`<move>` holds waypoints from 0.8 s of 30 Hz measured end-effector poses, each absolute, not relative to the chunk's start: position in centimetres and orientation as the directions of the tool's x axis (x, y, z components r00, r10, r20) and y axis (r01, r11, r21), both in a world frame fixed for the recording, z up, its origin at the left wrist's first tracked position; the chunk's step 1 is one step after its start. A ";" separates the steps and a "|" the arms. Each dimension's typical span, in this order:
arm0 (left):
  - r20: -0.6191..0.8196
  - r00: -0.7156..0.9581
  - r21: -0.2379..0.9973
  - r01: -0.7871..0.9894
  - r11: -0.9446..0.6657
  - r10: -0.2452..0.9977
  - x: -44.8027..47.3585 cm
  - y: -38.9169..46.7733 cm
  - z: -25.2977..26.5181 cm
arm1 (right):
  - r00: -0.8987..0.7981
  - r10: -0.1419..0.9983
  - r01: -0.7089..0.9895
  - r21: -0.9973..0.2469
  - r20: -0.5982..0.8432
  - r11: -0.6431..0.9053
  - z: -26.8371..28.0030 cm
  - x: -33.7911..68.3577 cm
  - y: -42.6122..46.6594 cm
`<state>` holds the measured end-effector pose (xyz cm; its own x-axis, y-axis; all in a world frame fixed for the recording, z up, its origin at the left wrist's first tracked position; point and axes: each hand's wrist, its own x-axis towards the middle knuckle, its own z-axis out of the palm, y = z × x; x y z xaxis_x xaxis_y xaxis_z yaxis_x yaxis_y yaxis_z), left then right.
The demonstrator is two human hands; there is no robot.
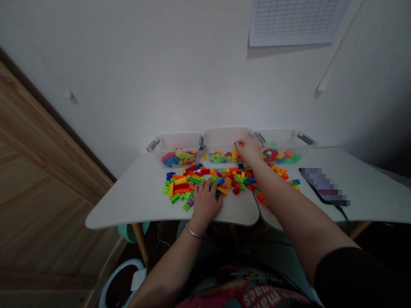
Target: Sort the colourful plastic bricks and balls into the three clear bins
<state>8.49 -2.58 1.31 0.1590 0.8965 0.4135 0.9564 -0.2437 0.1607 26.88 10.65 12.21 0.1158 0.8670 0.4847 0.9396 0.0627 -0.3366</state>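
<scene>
Dim, greyish light — soft shadow beneath the paper sheet [292, 21], fine detail blurred, phone screen [323, 185] pixelated.

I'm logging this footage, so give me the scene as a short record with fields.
Left hand: spread over the loose blocks
Right hand: at the middle bin; grip unclear
Other bins: left bin and right bin, both holding coloured pieces
Surface: white table
Far right: device with pixelated screen

Multicoloured toy bricks [228, 181] lie loosely heaped before three upright, part-filled clear bins [224, 139].
</scene>
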 end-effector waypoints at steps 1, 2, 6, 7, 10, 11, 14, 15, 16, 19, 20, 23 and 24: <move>0.416 0.158 0.159 0.957 -0.242 0.896 8.5 -2.6 1.3 | 0.109 0.869 0.939 -0.336 0.483 0.069 12.1 26.9 10.7; 0.417 0.156 0.157 0.958 -0.240 0.895 8.5 -2.6 1.2 | 0.103 0.871 0.937 -0.341 0.481 0.078 12.0 27.0 10.7; 0.416 0.146 0.155 0.961 -0.229 0.897 8.5 -2.6 1.3 | 0.076 0.836 0.888 -0.417 0.544 0.191 11.7 27.6 10.9; 0.415 0.145 0.158 0.961 -0.228 0.898 8.5 -2.6 1.3 | 0.065 0.799 0.869 -0.427 0.598 0.249 11.5 27.7 10.7; 0.411 0.144 0.174 0.957 -0.232 0.900 8.5 -2.6 1.4 | 0.003 0.642 0.824 -0.366 0.766 0.433 11.0 27.7 9.4; 0.412 0.144 0.178 0.956 -0.235 0.900 8.6 -2.6 1.4 | -0.032 0.610 0.812 -0.335 0.792 0.478 10.6 27.6 8.8; 0.419 0.143 0.180 0.955 -0.236 0.897 8.6 -2.6 1.4 | -0.176 0.634 0.767 -0.299 0.753 0.567 9.0 26.5 6.8; 0.421 0.141 0.178 0.956 -0.235 0.896 8.7 -2.6 1.4 | -0.232 0.660 0.754 -0.297 0.714 0.586 8.3 26.0 6.3; 0.420 0.140 0.177 0.956 -0.232 0.896 8.7 -2.6 1.4 | -0.291 0.684 0.744 -0.291 0.669 0.601 7.5 25.5 5.8; 0.416 0.136 0.178 0.958 -0.227 0.899 8.7 -2.6 1.4 | -0.429 0.717 0.735 -0.249 0.550 0.631 5.2 24.1 4.8; 0.415 0.137 0.178 0.957 -0.228 0.899 8.7 -2.6 1.4 | -0.453 0.719 0.737 -0.232 0.527 0.634 4.6 23.8 4.7; 0.419 0.139 0.175 0.957 -0.230 0.897 8.6 -2.6 1.4 | -0.487 0.713 0.745 -0.186 0.505 0.641 3.2 23.1 4.4; 0.420 0.139 0.173 0.958 -0.230 0.897 8.6 -2.6 1.4 | -0.495 0.707 0.745 -0.173 0.506 0.645 2.9 23.1 4.4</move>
